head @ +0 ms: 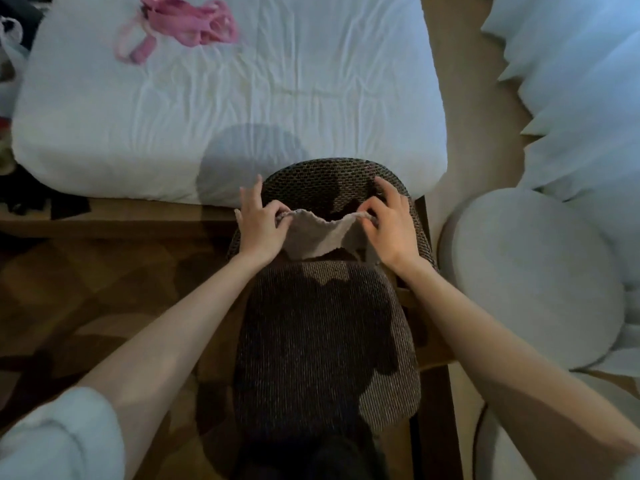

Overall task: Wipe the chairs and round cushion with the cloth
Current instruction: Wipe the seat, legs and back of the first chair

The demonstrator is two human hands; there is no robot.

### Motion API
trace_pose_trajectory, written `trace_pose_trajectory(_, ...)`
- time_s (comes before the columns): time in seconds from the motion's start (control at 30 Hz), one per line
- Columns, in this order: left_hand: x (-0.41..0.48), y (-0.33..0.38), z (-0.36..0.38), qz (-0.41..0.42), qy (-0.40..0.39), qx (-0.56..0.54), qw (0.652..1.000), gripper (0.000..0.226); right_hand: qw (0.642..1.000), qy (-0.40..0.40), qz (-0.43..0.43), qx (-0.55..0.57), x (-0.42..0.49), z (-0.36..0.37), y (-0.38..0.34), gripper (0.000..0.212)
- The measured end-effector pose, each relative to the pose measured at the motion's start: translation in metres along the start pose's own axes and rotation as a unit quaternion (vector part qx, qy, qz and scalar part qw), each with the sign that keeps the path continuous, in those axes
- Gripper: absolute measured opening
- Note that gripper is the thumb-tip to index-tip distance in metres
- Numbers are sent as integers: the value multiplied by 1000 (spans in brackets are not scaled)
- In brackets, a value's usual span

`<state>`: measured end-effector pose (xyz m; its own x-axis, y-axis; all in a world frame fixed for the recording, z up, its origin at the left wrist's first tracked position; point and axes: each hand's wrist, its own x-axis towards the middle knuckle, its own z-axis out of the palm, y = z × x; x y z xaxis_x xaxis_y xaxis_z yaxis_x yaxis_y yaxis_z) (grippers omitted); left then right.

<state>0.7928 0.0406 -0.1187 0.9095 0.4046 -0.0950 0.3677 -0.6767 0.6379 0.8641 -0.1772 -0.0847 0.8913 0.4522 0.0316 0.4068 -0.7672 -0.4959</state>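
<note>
**Cloth held spread before the chair back**

The cloth (318, 233) is held by its upper edge between both hands, low in front of the backrest of the chair (325, 341), about where back and seat meet. Its left corner is pinched by the left hand (259, 223) between thumb and forefinger, with the other fingers fanned out. Its right corner is pinched in much the same manner by the right hand (391, 226). The edge sags between the two grips, and the rest of the cloth hangs toward the seat.

It is judged that the cloth is drawn apart this way so that a broad, flat face can be laid on the woven fabric, not a bunched lump. The chair is set with its back against the foot of the bed (207, 98), so the backrest is reached from the seat side. The round cushion (530, 275) lies just beside the chair on the right, touched by neither hand and near enough for a later pass.

Whether the cloth actually touches the backrest cannot be told, as only its shadow is seen on the weave behind it. Its lower edge is partly lost against the seat. The chair's front edge and legs are swallowed by darkness at the bottom of the view. Only one chair is seen; any others lie outside the view. A pink garment (183, 26) on the bed is too blurred for its kind to be made out.
</note>
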Motion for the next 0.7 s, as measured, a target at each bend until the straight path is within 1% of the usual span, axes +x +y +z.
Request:
trace_pose_trajectory(0.1,24,-3,13,-15,-22,-25,999,13,999,-48,4,-5,36,13,12,17)
trace_pose_trajectory(0.17,35,-4,18,-10,-5,-43,999,12,998,-63,9,-9,54,20,17,19)
trace_pose_trajectory(0.23,48,-3,19,-6,15,-51,999,12,998,-61,10,-22,70,24,21,18)
trace_pose_trajectory(0.3,64,0,19,4,18,-56,998,11,998,-54,24,-17,82,28,24,14)
trace_pose_trajectory(0.37,83,5,18,19,5,-69,997,11,998,-37,39,-11,93,33,29,11)
trace_pose_trajectory(0.5,112,19,25,53,-15,-76,996,11,997,-3,79,26,111,33,37,13)
trace_pose_trajectory(0.6,125,24,33,72,-23,-71,995,11,995,-23,83,45,125,27,44,10)
trace_pose_trajectory(0.7,138,28,31,67,-38,-68,995,9,993,-60,90,55,137,20,54,10)
